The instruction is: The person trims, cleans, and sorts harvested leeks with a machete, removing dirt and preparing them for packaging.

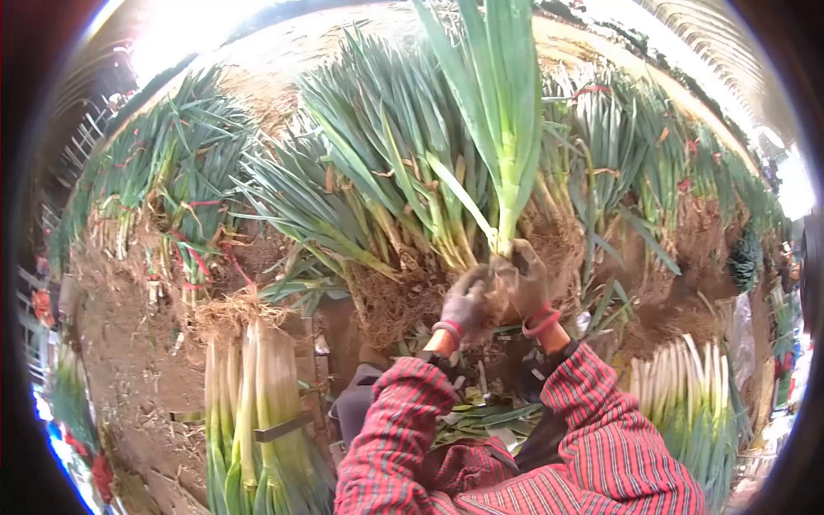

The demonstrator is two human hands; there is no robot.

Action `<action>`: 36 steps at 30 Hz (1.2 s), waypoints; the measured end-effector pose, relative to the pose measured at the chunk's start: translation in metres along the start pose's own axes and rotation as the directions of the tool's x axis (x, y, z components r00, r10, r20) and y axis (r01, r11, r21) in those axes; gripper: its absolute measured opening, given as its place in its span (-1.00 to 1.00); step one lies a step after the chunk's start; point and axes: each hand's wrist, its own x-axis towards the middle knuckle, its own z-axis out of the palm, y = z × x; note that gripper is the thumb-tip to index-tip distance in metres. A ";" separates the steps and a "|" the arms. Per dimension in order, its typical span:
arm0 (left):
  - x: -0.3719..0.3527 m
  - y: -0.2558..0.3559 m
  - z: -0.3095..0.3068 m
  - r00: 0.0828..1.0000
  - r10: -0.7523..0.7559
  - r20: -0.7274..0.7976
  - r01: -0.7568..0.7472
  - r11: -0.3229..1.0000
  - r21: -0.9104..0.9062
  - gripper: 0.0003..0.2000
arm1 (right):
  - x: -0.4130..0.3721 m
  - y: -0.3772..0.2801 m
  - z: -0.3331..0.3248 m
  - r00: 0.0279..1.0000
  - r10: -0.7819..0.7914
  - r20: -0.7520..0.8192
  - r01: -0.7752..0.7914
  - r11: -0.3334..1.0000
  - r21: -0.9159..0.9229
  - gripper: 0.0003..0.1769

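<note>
An upright leek (pixel 506 172) with broad green leaves stands in front of me, its lower end between my two gloved hands. My right hand (pixel 525 279) is closed around the base of its stem. My left hand (pixel 468 302) is closed at the root end beside it, on the roots (pixel 496 300), which the fingers partly hide. Just behind my hands leans a pile of untrimmed leeks (pixel 403 163) with brown, soil-covered roots (pixel 386 300).
A bundle of pale-stemmed leeks (pixel 249 412) stands roots up at lower left, near a dark band (pixel 283 427). Another such bundle (pixel 687 386) is at right. Tied leeks (pixel 193 146) line the far left, more (pixel 609 129) the far right. Loose leaves (pixel 489 418) lie below my arms.
</note>
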 end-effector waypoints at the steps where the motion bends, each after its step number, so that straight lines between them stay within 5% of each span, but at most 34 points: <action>1: 0.004 0.017 -0.003 0.996 -0.088 0.020 0.083 0.982 0.169 -0.65 | 0.001 0.014 0.003 0.997 -0.075 -0.033 0.072 0.994 -0.080 -0.81; 2: 0.005 0.034 -0.005 0.983 -0.121 0.141 0.017 0.815 0.580 -0.67 | -0.001 0.029 0.004 0.986 -0.152 -0.065 0.140 0.977 -0.159 -0.81; 4: 0.014 -0.024 -0.001 0.976 0.105 0.188 -0.198 0.783 0.589 -0.59 | -0.006 0.047 -0.006 0.975 -0.184 -0.126 0.154 0.964 -0.219 -0.81; 5: 0.015 0.020 -0.008 0.949 -0.138 0.285 -0.099 0.725 0.681 -0.56 | -0.003 0.048 -0.007 0.978 -0.157 -0.137 0.131 0.975 -0.180 -0.81; 6: 0.015 0.025 -0.009 0.954 -0.123 0.273 -0.128 0.656 0.744 -0.55 | 0.004 0.037 -0.011 0.977 0.158 -0.145 -0.101 0.937 0.336 -0.79; 8: 0.036 -0.018 -0.003 0.945 0.009 0.327 -0.254 0.651 0.715 -0.57 | 0.004 0.008 -0.010 0.974 0.197 -0.109 -0.131 0.891 0.435 -0.77; 9: 0.042 -0.028 0.001 0.939 0.061 0.340 -0.294 0.659 0.693 -0.58 | 0.004 0.005 -0.009 0.980 -0.102 -0.168 0.111 0.993 0.041 -0.77; 11: 0.049 -0.022 0.013 0.950 -0.026 0.310 -0.242 0.565 0.789 -0.57 | 0.006 0.029 -0.029 0.989 0.052 -0.140 0.011 0.909 0.416 -0.78; 15: 0.047 0.003 0.012 0.936 -0.232 0.265 -0.147 0.426 0.893 -0.55 | 0.005 -0.014 -0.035 0.941 -0.193 -0.278 0.205 0.979 0.014 -0.81; 19: 0.019 -0.037 -0.022 0.848 -0.522 0.091 0.042 0.237 0.971 -0.55 | 0.029 -0.085 -0.066 0.916 -0.155 -0.370 0.240 0.950 0.198 -0.74; 22: 0.009 -0.130 -0.053 0.920 -0.388 0.053 0.057 0.267 0.962 -0.60 | 0.050 -0.093 -0.091 0.919 -0.180 -0.352 0.255 0.950 0.180 -0.73; 24: 0.008 -0.101 -0.061 0.916 -0.390 0.096 -0.010 0.217 0.976 -0.61 | 0.045 -0.076 -0.073 0.978 -0.104 -0.179 0.147 0.957 0.250 -0.73; 25: 0.023 -0.105 -0.069 0.933 -0.356 0.055 0.061 0.305 0.950 -0.65 | 0.039 -0.051 -0.066 0.988 -0.023 -0.154 0.063 0.964 0.257 -0.76; 26: 0.028 -0.057 -0.074 0.930 -0.367 0.017 0.075 0.236 0.969 -0.69 | 0.034 -0.024 -0.058 0.990 0.058 -0.127 -0.023 0.965 0.262 -0.78; 27: 0.028 0.027 -0.074 0.918 -0.393 -0.058 0.177 0.274 0.945 -0.74 | 0.032 -0.018 -0.053 0.993 0.069 -0.100 -0.039 0.959 0.279 -0.81; 28: 0.031 0.018 -0.087 0.995 -0.077 -0.069 0.095 0.421 0.902 -0.78 | 0.030 -0.011 -0.049 0.994 0.080 -0.073 -0.055 0.954 0.296 -0.84; 29: 0.032 0.010 -0.098 0.966 0.247 -0.072 -0.061 0.491 0.869 -0.81 | 0.027 -0.004 -0.046 0.995 0.091 -0.045 -0.073 0.947 0.312 -0.86; 30: 0.024 0.071 -0.093 0.911 0.347 -0.223 -0.063 0.652 0.756 -0.80 | 0.031 0.035 -0.046 0.989 -0.145 -0.020 0.146 0.971 0.191 -0.86; 31: 0.025 0.073 -0.101 0.889 0.259 -0.377 -0.045 0.869 0.492 -0.77 | 0.026 0.011 -0.035 0.994 -0.087 -0.066 0.090 0.994 0.058 -0.83; 32: 0.014 0.107 -0.095 0.925 0.060 -0.374 -0.088 0.995 -0.057 -0.77 | 0.022 0.011 -0.031 0.997 -0.081 -0.002 0.081 0.989 0.121 -0.76; 36: -0.007 0.148 -0.082 0.985 -0.023 -0.170 -0.060 0.885 -0.462 -0.66 | -0.023 0.045 0.000 0.995 -0.051 0.081 0.056 0.996 -0.068 -0.79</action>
